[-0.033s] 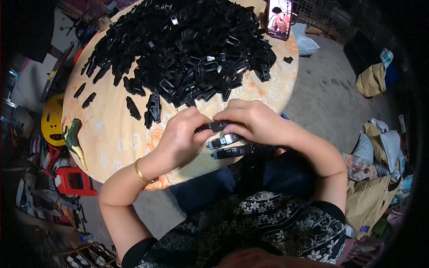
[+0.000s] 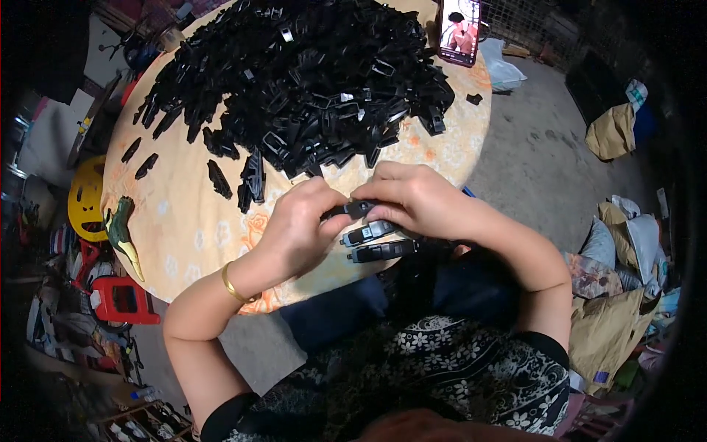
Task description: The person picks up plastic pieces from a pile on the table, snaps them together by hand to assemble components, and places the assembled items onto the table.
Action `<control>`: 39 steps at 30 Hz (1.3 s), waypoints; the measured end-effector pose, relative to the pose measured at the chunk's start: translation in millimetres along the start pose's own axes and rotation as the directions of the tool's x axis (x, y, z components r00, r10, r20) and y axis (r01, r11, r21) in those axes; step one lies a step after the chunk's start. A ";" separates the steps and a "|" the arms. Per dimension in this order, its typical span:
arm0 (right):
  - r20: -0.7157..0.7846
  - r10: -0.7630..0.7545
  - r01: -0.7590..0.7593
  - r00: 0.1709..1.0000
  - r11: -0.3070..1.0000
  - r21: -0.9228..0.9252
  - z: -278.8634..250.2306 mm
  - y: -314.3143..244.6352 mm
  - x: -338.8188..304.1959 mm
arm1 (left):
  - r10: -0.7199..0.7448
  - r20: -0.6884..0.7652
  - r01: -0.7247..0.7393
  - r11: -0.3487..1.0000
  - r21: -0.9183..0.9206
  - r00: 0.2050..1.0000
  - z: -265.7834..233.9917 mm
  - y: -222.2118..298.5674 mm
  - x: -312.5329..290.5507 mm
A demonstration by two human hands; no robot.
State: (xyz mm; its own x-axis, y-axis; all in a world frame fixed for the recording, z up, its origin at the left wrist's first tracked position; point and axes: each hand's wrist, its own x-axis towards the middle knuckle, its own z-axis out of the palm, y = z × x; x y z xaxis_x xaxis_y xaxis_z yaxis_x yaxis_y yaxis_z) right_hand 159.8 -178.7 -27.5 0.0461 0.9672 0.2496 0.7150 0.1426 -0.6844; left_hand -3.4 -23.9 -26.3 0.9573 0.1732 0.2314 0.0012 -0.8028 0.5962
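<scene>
Over the near edge of the round table, my left hand (image 2: 300, 217) and my right hand (image 2: 412, 197) pinch a small black plastic part (image 2: 359, 209) between them. My fingers cover both of its ends. Just below lie two longer pieces side by side: a black-and-silver part (image 2: 368, 233) and a black part with a grey tip (image 2: 379, 251). The far end of the lower one runs into shadow by my lap. Beyond my hands rises a large heap of black plastic parts (image 2: 309, 81), with a few loose ones (image 2: 219, 178) left of my fingers.
The table's flowered cloth (image 2: 191, 243) carries a curved green-and-yellow object (image 2: 120, 232) at left and a propped phone (image 2: 459, 29) at far right. A red stool (image 2: 124, 298) and a yellow disc (image 2: 87, 197) stand left. Bags and cardboard (image 2: 611, 331) pile up on the right.
</scene>
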 end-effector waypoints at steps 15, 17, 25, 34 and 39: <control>-0.017 -0.232 0.217 0.973 0.932 -0.289 -9.0 10.5 0.2 | 0.141 0.002 -0.141 0.990 -0.027 0.990 2.2 -3.6 6.6; -0.027 -0.236 0.220 0.971 0.935 -0.279 -4.0 8.3 3.0 | 0.119 -0.008 -0.119 0.993 -0.014 0.993 5.3 0.0 4.8; 0.199 -0.105 0.125 0.974 0.988 -0.090 -18.9 4.7 2.4 | 0.149 0.133 -0.143 0.988 -0.049 0.980 -18.4 -2.3 10.5; -0.259 -0.237 0.038 0.936 0.801 -0.597 -5.9 35.7 17.9 | -0.475 -0.076 0.479 0.846 0.235 0.877 -91.4 -29.1 16.6; -0.167 -0.143 0.003 0.976 0.769 -0.639 -7.4 27.1 19.7 | -0.293 -0.151 0.329 0.851 0.409 0.944 -72.0 -43.4 14.6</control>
State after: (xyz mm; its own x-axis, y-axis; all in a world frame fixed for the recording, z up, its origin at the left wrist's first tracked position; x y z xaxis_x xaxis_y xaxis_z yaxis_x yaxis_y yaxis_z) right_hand 185.3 -157.3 -36.0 0.0596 0.8881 0.4558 0.9959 -0.0219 -0.0875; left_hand -10.3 54.5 6.5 0.8599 0.4847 0.1600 0.4343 -0.8595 0.2697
